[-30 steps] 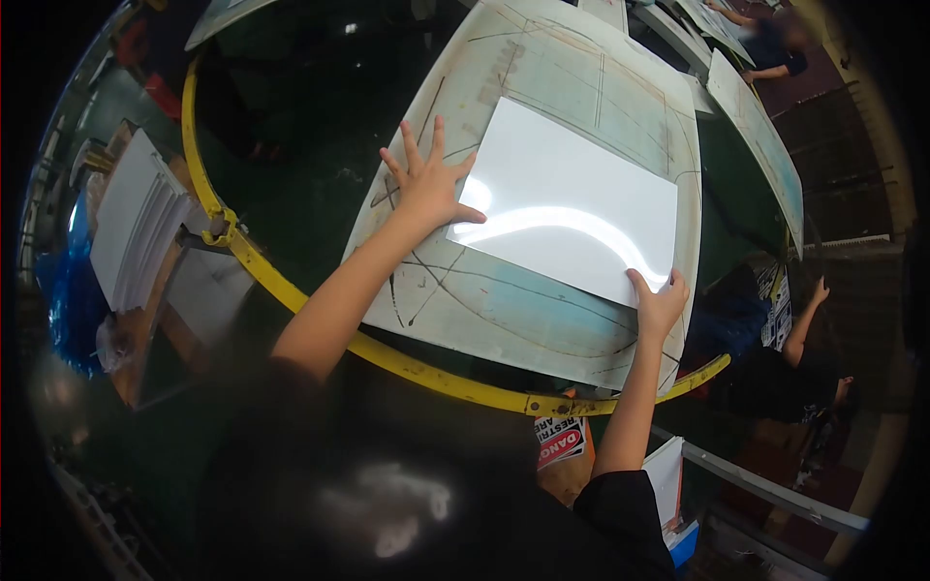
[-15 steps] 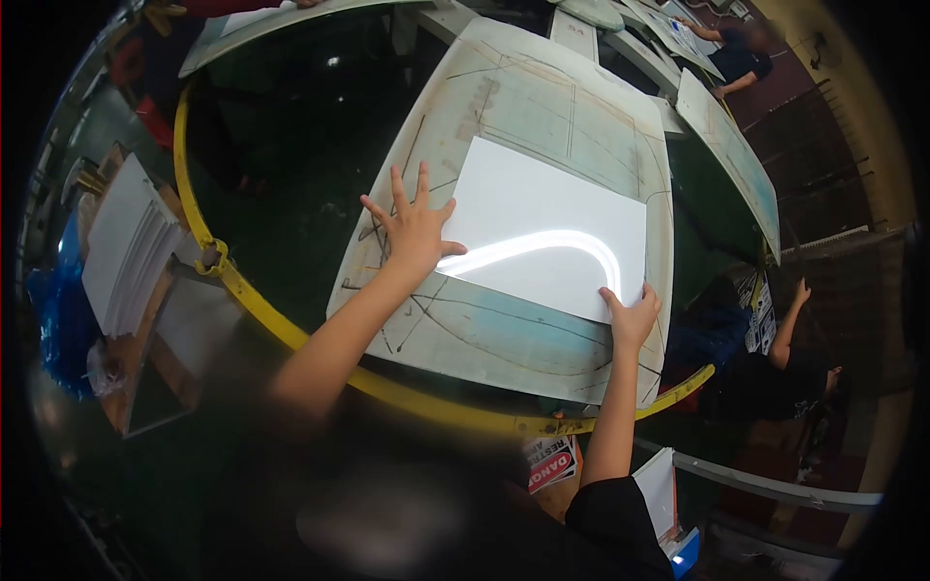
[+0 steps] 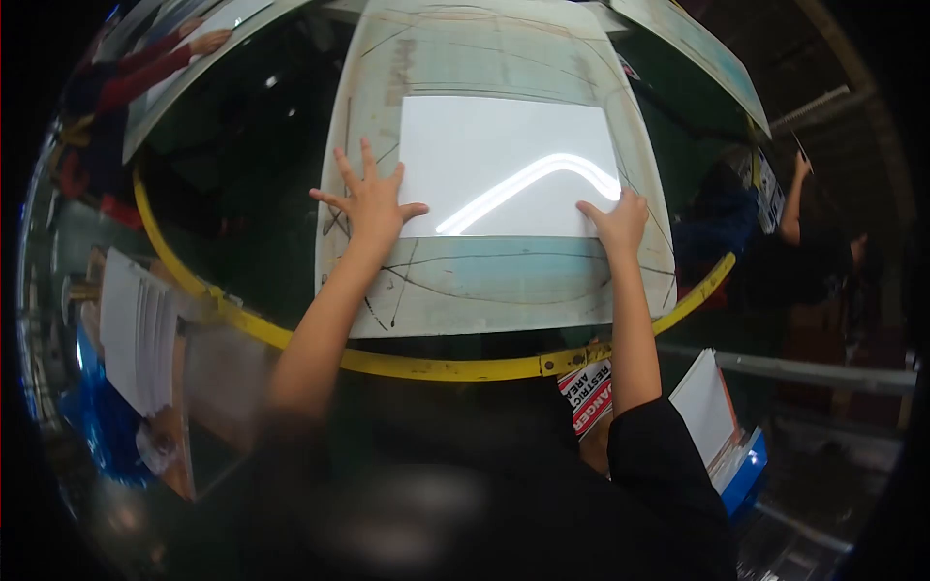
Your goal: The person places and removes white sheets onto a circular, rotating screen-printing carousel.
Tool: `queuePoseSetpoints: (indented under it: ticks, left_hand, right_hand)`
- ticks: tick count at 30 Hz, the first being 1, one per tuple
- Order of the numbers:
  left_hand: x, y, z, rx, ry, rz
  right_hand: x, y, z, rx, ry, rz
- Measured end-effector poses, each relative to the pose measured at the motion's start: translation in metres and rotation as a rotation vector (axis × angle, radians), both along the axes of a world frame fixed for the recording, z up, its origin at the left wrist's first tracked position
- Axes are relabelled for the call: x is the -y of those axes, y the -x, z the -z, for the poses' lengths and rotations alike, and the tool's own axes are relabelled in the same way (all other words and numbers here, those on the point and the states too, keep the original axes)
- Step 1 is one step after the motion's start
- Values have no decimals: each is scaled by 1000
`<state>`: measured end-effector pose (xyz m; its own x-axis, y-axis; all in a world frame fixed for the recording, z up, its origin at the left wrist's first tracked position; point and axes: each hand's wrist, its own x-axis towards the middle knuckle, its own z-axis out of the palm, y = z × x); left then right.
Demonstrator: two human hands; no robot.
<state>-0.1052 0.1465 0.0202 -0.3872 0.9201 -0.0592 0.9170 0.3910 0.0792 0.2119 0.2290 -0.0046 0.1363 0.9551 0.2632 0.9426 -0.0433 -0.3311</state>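
A glossy white sheet [image 3: 484,145] lies flat on a worn, pale, line-marked board [image 3: 494,295]. A bright bent streak of reflected light crosses it. At the sheet's left edge, my left hand [image 3: 375,201] is spread wide, its thumb over the edge and its other fingers on the board. My right hand [image 3: 620,221] rests at the right edge near the lower corner. Its thumb lies on the sheet, apart from the fingers, which are bent along the edge.
A yellow curved rail [image 3: 436,368] runs between me and the board. White sheets [image 3: 136,339] are stacked at the left; more sheets [image 3: 704,407] stand at lower right beside a danger sign [image 3: 588,397]. Other boards [image 3: 697,48] flank mine. Co-workers' arms [image 3: 155,63] show at the left and right.
The view has turned and shifted, so the board and sheet appear straighter and higher in the picture. Both hands stay at the sheet's side edges. A co-worker's hands now show at upper left.
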Motion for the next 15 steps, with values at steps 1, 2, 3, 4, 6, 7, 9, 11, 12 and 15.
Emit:
queuePoseSetpoints:
  ticks: [1, 2, 3, 4, 6, 7, 9, 11, 12, 15]
  left_hand:
    - [0, -1, -1, -17, 5, 5]
    - [0, -3, -3, -27, 13, 8]
    - [0, -4, -4, -32, 18, 23]
    - [0, -4, -2, -43, 24, 40]
    - [0, -4, 2, -121, 17, 77]
    - [0, -5, 7, -180, -1, 97]
    - [6, -15, 6, -281, -74, 164]
    - [16, -43, 5, -337, -190, 276]
    - [28, -67, -13, -151, -275, 352]
    - [80, -145, -106, 901, -398, 813]
  right_hand:
    - [2, 2, 1, 83, -77, 17]
    - [4, 2, 1, 164, -151, 36]
    - [3, 0, 2, 94, -81, -39]
    - [3, -1, 5, 16, -12, -112]
    - [1, -5, 22, -77, -54, -251]
    - [3, -7, 22, -98, -11, -262]
    - [16, -8, 15, -128, 73, -269]
    - [37, -26, -1, -287, 229, -337]
    - [53, -43, -5, -256, 50, -383]
    - [131, -95, -16, -158, -294, -457]
